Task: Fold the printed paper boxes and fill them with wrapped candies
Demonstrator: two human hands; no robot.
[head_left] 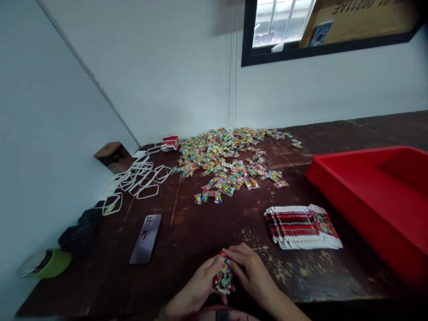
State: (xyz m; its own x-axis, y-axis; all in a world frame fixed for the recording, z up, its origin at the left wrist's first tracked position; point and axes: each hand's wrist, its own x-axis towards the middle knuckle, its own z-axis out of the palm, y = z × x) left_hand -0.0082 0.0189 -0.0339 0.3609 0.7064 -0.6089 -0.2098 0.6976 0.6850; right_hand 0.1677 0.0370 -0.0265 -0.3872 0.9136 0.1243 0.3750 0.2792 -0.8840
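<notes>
At the table's front edge, my left hand (201, 281) and my right hand (248, 273) are both closed on a small printed candy box (223, 275), red at the top with a colourful, dark-based print below. My left thumb and fingers grip its left side, while my right fingers press at its top and right edge. Whether the box holds anything is hidden. Right of my hands lies a fanned stack of flat folded cartons (301, 227), red and white. Farther back, a wide heap of small wrapped candies (224, 156) spreads over the dark table (200, 227).
A large red tray (364, 214) takes up the right side. On the left are a purple phone (146, 238), white bands (138, 176), a wooden box (114, 157), a dark cloth (80, 232) and a green container (55, 263). More red-white cartons (170, 142) sit near the wall.
</notes>
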